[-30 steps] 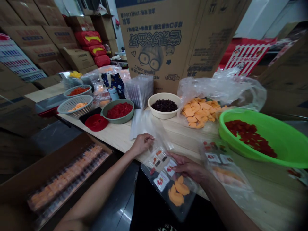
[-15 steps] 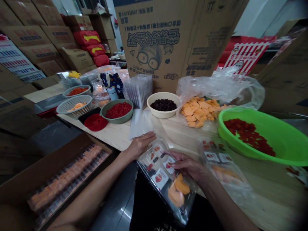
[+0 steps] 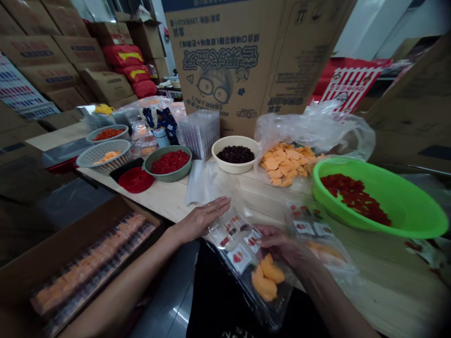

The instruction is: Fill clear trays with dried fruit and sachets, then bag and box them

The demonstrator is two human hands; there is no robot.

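Wooden table (image 3: 169, 199), clear pack (image 3: 236, 244) of orange slices (image 3: 266, 277), right hand (image 3: 278, 246) gripping it, left hand (image 3: 200, 220) open beside

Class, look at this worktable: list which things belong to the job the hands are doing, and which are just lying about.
In hand: right hand on a clear plastic packet of orange fruit slices; left hand beside it; flat clear bag.

Lying about: green basin of red pieces; cream bowl of dark fruit; plastic bag of orange pieces.

cardboard cartons (image 3: 45, 61) and red packages (image 3: 123, 55) stacked beyond the table (image 3: 165, 199)
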